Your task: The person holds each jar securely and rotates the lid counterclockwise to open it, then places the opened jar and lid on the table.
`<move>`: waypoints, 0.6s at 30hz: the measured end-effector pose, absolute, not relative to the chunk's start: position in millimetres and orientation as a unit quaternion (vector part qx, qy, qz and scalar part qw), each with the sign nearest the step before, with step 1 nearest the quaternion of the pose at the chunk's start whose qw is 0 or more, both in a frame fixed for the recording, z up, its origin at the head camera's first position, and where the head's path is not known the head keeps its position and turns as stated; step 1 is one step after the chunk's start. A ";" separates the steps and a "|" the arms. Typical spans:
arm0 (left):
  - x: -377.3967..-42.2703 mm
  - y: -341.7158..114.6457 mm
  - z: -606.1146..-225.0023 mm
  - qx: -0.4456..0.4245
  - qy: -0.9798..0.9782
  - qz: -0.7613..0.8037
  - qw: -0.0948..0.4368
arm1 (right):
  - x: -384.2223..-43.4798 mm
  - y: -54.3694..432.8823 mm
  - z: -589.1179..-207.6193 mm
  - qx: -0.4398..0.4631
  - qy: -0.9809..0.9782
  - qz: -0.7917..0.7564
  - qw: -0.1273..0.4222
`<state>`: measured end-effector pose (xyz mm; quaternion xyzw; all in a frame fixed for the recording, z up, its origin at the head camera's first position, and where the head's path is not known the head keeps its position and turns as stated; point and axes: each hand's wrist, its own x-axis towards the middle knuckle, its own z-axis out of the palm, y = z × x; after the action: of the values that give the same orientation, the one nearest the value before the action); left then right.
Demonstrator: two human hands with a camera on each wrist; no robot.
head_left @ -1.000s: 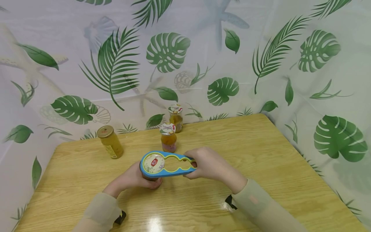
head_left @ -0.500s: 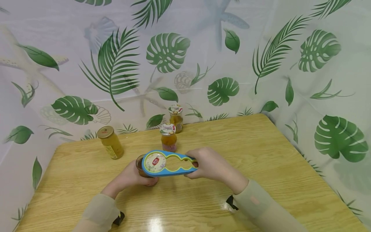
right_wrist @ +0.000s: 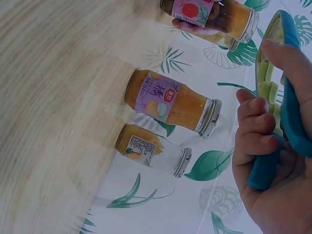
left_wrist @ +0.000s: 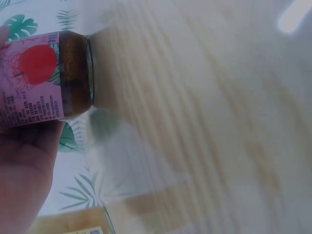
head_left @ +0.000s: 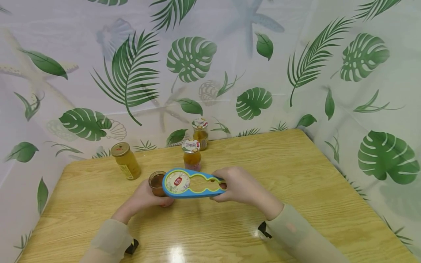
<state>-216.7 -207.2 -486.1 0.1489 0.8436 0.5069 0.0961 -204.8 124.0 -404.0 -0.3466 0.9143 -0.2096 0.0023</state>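
Observation:
My left hand grips an uncapped glass jar, whose mouth faces up with dark amber contents inside. In the left wrist view the jar's pink label shows a red fruit. A blue and yellow-green jar opener is held by its narrow end in my right hand. Within the opener's largest ring sits a round, pale printed lid. The opener's ring end is just right of the jar's mouth, partly overlapping the jar in the head view. In the right wrist view, fingers curl round the opener's handle.
Beyond the opener stands an orange-filled jar with a printed lid, and behind it a similar jar near the wall. A gold-lidded jar of yellow fruit is at the back left. Leaf-patterned cloth borders the wooden table.
The jar has separated from the lid and moved left with my left hand, so its mouth now shows. The opener, with the lid in it, has shifted slightly right and up.

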 end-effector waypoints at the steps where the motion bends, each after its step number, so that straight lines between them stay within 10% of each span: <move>1: -216.7 -208.7 -486.2 0.148 0.841 0.511 0.094 | -204.9 124.0 -404.2 -0.349 0.914 -0.207 0.001; 18: -215.0 -219.8 -482.3 0.120 0.850 0.509 0.068 | -199.1 119.9 -408.0 -0.355 0.915 -0.193 0.022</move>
<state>-215.0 -219.8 -482.3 0.1203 0.8499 0.5086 0.0680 -199.1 119.9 -408.0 -0.3547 0.9146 -0.1929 0.0218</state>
